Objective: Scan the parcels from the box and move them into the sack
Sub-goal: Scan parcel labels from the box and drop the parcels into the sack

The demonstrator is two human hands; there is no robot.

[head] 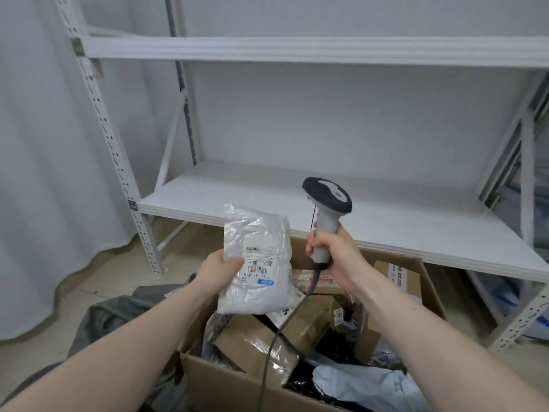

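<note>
Crinkled white plastic, sealed into a soft flat mailer parcel point(257, 260) with a printed shipping label facing the camera, is being held up above the open brown cardboard box point(416, 281) by the left hand point(217, 273), whose thumb is pressing near the label's left edge while the remaining fingers are lying hidden behind the bag. The right hand point(332, 254) is wrapping all its fingers round the grey handle of the corded handheld barcode scanner point(326, 209), whose dark oval head is standing above and just to the right of the parcel, its black cable point(282, 328) trailing down across the box's contents. The scanning window is facing away from the camera, so whether it is aimed at the label cannot be told from this view; it appears to be pointing past the parcel rather than at it. To carry out the scan well, the person is probably needing to tip the scanner head down toward the barcode strip at the top of the label, or to turn the parcel toward the head, keeping the plastic taut so wrinkles and glare are not breaking the bars, and keeping the thumb clear of the code. Brown taped cartons point(258, 346) and a pale blue-white poly bag point(365, 382) are waiting in the box. The dark grey fabric sack point(118, 313) is lying on the floor at the box's left, near the left forearm, ready to receive the parcel once read.
</note>
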